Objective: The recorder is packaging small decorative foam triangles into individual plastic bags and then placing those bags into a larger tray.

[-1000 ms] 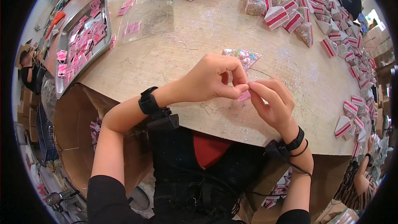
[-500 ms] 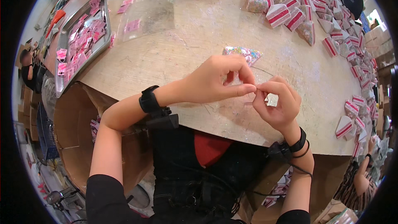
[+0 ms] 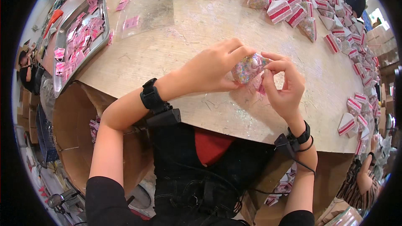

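Over the wooden table, my left hand [image 3: 220, 65] grips a cake-slice-shaped ornament [image 3: 248, 70] covered in colourful sprinkles, its fingers wrapped along the far and near sides. My right hand [image 3: 285, 81] meets the ornament's right end, thumb and forefinger pinched close against it. What that pinch holds is too small to make out; it may be a thin cord. A small pink tag [image 3: 260, 88] shows just below the ornament, between the two hands. Black straps with small devices sit on both wrists.
A metal tray [image 3: 104, 16] of pink tags stands at the left, beside a clear plastic bag [image 3: 155, 12]. Many cake-slice ornaments [image 3: 295, 14] are heaped at the far right. Loose threads lie on the table [image 3: 188, 79]. Cardboard boxes [image 3: 69, 121] sit below its edge; other people work nearby.
The sprinkled ornament has been picked up off the table by my left hand. My right hand has parted from the left fingertips and moved up to the ornament's right end.
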Available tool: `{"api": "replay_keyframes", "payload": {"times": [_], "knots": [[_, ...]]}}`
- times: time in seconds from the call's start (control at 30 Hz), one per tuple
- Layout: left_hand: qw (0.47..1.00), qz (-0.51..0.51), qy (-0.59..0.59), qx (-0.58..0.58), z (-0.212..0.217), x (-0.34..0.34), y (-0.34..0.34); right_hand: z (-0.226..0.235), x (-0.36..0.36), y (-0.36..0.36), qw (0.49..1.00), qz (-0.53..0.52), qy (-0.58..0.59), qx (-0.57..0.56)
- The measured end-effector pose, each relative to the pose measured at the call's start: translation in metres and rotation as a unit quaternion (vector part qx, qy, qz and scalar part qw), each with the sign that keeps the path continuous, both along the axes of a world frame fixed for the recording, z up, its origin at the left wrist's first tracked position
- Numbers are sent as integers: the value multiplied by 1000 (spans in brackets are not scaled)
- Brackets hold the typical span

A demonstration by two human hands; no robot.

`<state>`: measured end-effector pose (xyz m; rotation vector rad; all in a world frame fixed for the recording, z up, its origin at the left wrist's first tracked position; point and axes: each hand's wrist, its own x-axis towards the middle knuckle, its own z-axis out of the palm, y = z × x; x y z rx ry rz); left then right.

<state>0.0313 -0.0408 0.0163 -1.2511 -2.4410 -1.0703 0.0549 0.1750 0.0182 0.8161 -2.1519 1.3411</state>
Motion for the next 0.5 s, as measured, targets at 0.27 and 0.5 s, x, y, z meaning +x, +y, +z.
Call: {"api": "replay_keyframes", "payload": {"times": [0.27,0.5], "knots": [[997,-32,-56,39,0,4,1,-1,-2,4,999,7,28,21],[996,-34,-75,34,3,3,0,0,-3,3,1000,19,20,13]]}}
